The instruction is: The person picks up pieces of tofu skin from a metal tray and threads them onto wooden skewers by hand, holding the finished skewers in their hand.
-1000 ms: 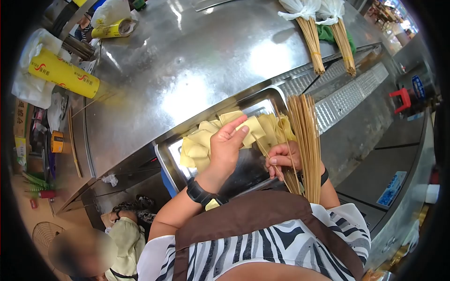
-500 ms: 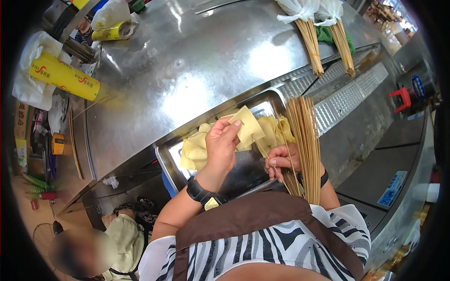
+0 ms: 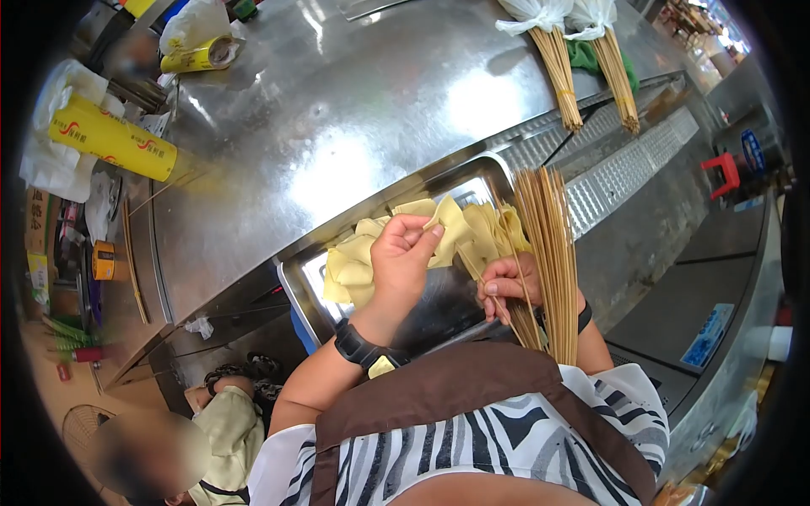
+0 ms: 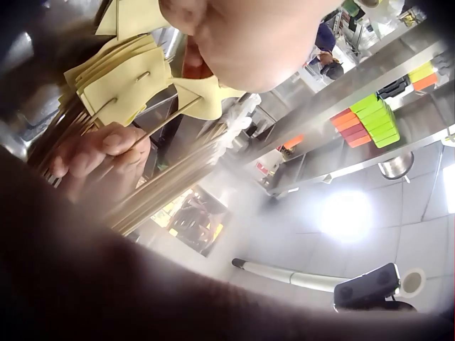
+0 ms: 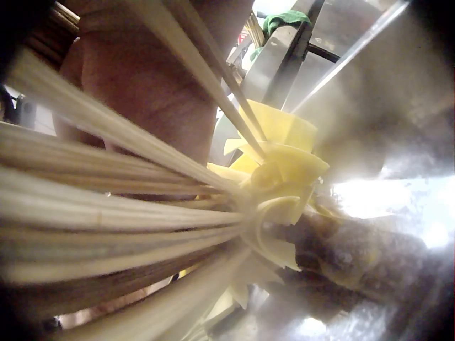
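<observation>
My left hand (image 3: 401, 261) pinches a thin, pale yellow tofu skin sheet (image 3: 450, 221) between thumb and fingers, and the sheet bends in a curve. A bamboo skewer (image 4: 160, 126) runs through this sheet in the left wrist view. My right hand (image 3: 509, 282) grips that skewer from below. Folded tofu skins (image 4: 121, 89) threaded on other skewers stand beside the right fingers. More loose sheets (image 3: 350, 266) lie in the metal tray (image 3: 288, 285) beneath the hands. Along the right forearm leans a thick bundle of skewers (image 3: 548, 244), which partly covers the right wrist.
Two skewer bundles (image 3: 557, 80) topped with white plastic bags lie at the back right of the steel counter (image 3: 253, 160). A yellow film roll (image 3: 110, 139) sits at the left. Another person (image 3: 228, 438) is low at the left. A red stool (image 3: 720, 177) stands far right.
The left index finger was stretched out over the sheet, then curled to pinch it. The sheet went from flat to bent. My right hand has stayed in place on the skewer.
</observation>
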`<state>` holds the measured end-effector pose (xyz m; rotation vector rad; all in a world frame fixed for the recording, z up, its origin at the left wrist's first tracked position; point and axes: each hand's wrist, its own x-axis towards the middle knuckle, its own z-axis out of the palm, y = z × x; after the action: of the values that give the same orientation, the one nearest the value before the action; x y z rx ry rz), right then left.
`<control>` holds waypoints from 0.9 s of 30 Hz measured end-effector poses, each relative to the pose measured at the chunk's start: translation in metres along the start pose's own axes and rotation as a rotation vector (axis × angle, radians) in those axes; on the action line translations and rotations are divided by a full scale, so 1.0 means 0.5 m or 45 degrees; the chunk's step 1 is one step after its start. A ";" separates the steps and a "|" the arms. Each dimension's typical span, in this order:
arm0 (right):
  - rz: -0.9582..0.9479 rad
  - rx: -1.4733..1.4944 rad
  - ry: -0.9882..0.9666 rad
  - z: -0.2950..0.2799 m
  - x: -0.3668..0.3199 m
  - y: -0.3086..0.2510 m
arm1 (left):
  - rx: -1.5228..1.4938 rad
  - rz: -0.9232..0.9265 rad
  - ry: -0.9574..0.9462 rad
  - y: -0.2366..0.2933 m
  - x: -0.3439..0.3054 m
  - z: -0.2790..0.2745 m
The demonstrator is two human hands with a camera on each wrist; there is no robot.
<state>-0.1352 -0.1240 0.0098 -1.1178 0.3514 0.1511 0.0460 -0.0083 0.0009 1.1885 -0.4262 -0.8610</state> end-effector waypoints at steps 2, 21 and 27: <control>-0.005 -0.002 0.001 0.000 0.000 0.000 | 0.020 -0.053 -0.068 -0.009 -0.005 -0.004; -0.101 0.106 0.037 -0.002 0.005 -0.001 | -0.055 -0.344 -0.408 0.020 -0.044 0.017; -0.173 0.044 0.201 0.015 0.001 -0.010 | -0.300 -0.535 -0.339 -0.013 -0.022 0.018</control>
<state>-0.1319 -0.1195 0.0166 -1.1187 0.4160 -0.0631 0.0304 -0.0060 -0.0004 0.9598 -0.2807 -1.4036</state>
